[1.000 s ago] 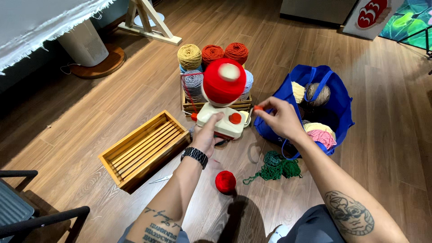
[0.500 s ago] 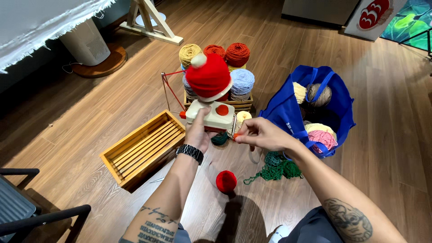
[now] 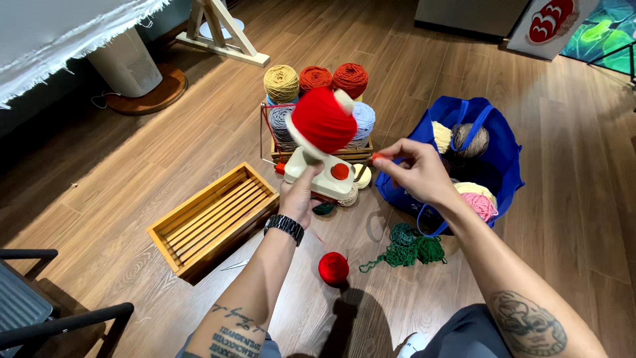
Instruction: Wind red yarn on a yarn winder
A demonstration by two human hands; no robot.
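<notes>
Wooden floor (image 3: 119, 172): crate (image 3: 212, 222), red ball (image 3: 333, 268), blue bag (image 3: 503, 152).

The yarn winder (image 3: 326, 178) is cream with a round red button, and the yarn cake (image 3: 323, 120) wound on it is bright red. A small red yarn ball (image 3: 333, 268) lies on the brown wood-grain floor (image 3: 132, 172) beside a dark green yarn tangle (image 3: 407, 244). Stacked skeins (image 3: 317, 79) run mustard, rust orange, grey and pale blue. The bag (image 3: 507, 156) is royal blue; the crate (image 3: 215, 219) honey-coloured, slatted wood.
</notes>
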